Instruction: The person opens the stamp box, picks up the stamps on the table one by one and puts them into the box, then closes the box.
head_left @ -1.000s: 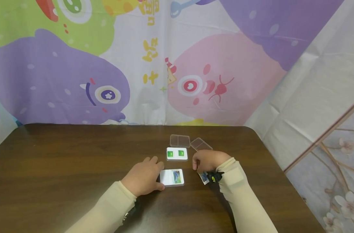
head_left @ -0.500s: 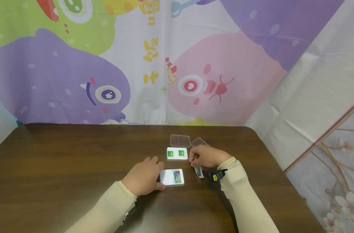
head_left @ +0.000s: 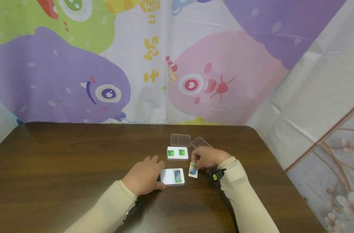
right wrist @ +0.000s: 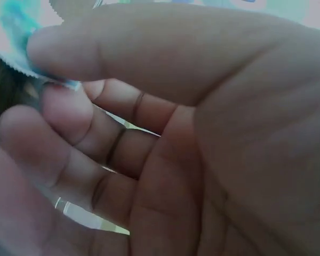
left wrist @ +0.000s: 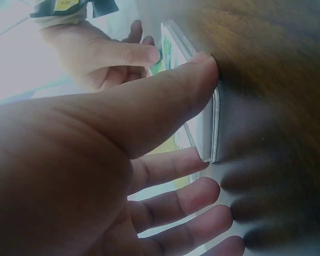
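Both forearms (head_left: 107,207) reach forward. The left grip (head_left: 144,176) has its thumb (left wrist: 186,82) spread from the fingers (left wrist: 200,196); the right grip (head_left: 208,157) pinches, fingers bent.

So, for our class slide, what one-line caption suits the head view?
Right hand pinches a stamp beside a case held by the left hand on a table.

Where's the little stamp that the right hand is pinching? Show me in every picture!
Head: right of the middle, in the lower half; the stamp is at the fingertips of the right hand.
Left wrist: upper part, near the middle; a green sliver by that hand's thumb may be it, but too little shows.
Right wrist: top left corner, at the thumb's tip, blurry.
Shared landmark: the right hand, in all three.
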`<state>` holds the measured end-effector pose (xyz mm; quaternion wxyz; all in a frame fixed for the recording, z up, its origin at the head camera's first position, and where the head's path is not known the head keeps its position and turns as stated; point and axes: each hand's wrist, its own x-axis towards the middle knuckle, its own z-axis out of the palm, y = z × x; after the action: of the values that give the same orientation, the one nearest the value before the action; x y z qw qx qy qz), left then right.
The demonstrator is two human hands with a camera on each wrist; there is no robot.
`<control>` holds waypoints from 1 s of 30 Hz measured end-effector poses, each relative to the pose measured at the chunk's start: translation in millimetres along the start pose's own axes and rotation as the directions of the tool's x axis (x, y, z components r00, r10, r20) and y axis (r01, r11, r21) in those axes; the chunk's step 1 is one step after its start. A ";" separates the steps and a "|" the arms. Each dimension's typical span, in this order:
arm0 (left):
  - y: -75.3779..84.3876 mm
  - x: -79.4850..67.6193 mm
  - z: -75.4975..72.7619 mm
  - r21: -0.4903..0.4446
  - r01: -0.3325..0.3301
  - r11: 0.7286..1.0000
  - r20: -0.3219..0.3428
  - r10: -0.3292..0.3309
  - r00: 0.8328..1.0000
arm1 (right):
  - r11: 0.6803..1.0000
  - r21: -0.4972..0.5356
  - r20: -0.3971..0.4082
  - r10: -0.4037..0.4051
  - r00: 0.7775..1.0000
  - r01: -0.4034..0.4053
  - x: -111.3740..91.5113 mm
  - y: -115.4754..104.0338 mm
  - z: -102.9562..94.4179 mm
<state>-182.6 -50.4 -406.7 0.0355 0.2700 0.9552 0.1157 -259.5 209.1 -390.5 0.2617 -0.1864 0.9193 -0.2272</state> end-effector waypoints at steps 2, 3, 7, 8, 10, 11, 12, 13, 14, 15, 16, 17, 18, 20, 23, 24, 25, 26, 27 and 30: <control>0.3 0.1 -0.1 0.001 0.000 1.000 0.002 0.000 1.000 | 0.999 -0.049 0.004 -0.018 1.000 0.018 0.3 0.5 -0.6; 0.4 0.1 -0.2 0.001 0.001 1.000 0.004 -0.001 1.000 | 0.997 -0.070 0.003 -0.033 0.999 0.033 0.4 0.8 -0.9; 0.6 0.1 -0.5 0.004 -0.001 1.000 0.000 0.001 1.000 | 0.985 -0.144 -0.001 -0.093 0.996 0.092 0.8 1.4 -3.6; 0.6 0.1 -0.6 0.004 -0.003 1.000 -0.002 0.003 1.000 | 0.982 -0.156 -0.002 -0.107 0.994 0.106 1.0 1.5 -4.3; 0.4 0.0 -0.6 0.003 -0.005 1.000 -0.005 0.005 1.000 | 0.976 -0.168 -0.002 -0.141 0.990 0.139 0.6 1.1 -5.7; 0.4 0.0 -0.6 0.000 -0.005 1.000 -0.005 0.005 1.000 | 0.973 -0.169 -0.004 -0.157 0.988 0.154 0.0 0.4 -6.6; 0.2 0.0 -0.6 -0.002 -0.005 1.000 -0.005 0.005 1.000 | 0.971 -0.165 -0.009 -0.178 0.984 0.174 -0.5 -0.5 -7.3; 0.1 0.0 -0.6 -0.005 -0.005 1.000 -0.005 0.005 1.000 | 0.967 -0.164 -0.019 -0.198 0.980 0.192 -1.1 -1.7 -8.1; 0.0 0.1 -0.5 -0.008 -0.004 1.000 -0.004 0.004 1.000 | 0.964 -0.162 -0.034 -0.219 0.975 0.210 -1.5 -3.2 -8.7; -0.1 0.1 -0.5 -0.010 -0.003 1.000 -0.003 0.003 1.000 | 0.960 -0.164 -0.055 -0.237 0.970 0.225 -1.9 -5.2 -9.0; -0.3 0.2 -0.5 -0.012 -0.003 1.000 -0.004 0.003 1.000 | 0.957 -0.163 -0.081 -0.256 0.963 0.241 -2.0 -7.6 -8.9; -0.5 0.2 -0.5 -0.013 -0.001 1.000 -0.004 0.001 1.000 | 0.955 -0.162 -0.109 -0.269 0.957 0.250 -1.7 -10.5 -8.3; -0.6 0.3 -0.5 -0.013 0.000 1.000 -0.004 0.000 1.000 | 0.950 -0.161 -0.138 -0.289 0.947 0.267 -1.0 -13.8 -7.2; -0.7 0.6 -0.3 -0.017 0.003 1.000 -0.003 -0.003 1.000 | 0.941 -0.160 -0.190 -0.325 0.926 0.297 1.2 -21.2 -2.7; -0.6 1.0 -0.2 -0.022 0.007 1.000 -0.001 -0.007 1.000 | 0.920 -0.118 -0.211 -0.391 0.896 0.373 6.2 -32.5 6.7; -0.6 1.2 -0.1 -0.024 0.009 1.000 0.001 -0.009 1.000 | 0.912 -0.100 -0.204 -0.410 0.889 0.398 7.8 -36.0 10.2; -0.5 1.3 -0.1 -0.027 0.012 1.000 0.002 -0.012 1.000 | 0.905 -0.081 -0.192 -0.426 0.884 0.418 9.2 -39.4 13.5; -0.5 1.5 0.1 -0.027 0.014 1.000 0.004 -0.014 1.000 | 0.898 -0.057 -0.172 -0.439 0.882 0.436 10.2 -42.5 16.4; -0.5 1.6 0.2 -0.028 0.018 0.999 0.005 -0.018 1.000 | 0.893 -0.029 -0.150 -0.447 0.882 0.448 11.0 -45.0 19.2; -0.4 1.8 0.6 -0.027 0.029 0.999 0.007 -0.029 1.000 | 0.895 0.032 -0.077 -0.442 0.894 0.445 13.0 -51.2 26.1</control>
<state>-184.3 -49.7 -407.4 0.0442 0.2558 0.9573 0.1272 -243.6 152.3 -389.1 0.1760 -0.3768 0.8552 -0.3093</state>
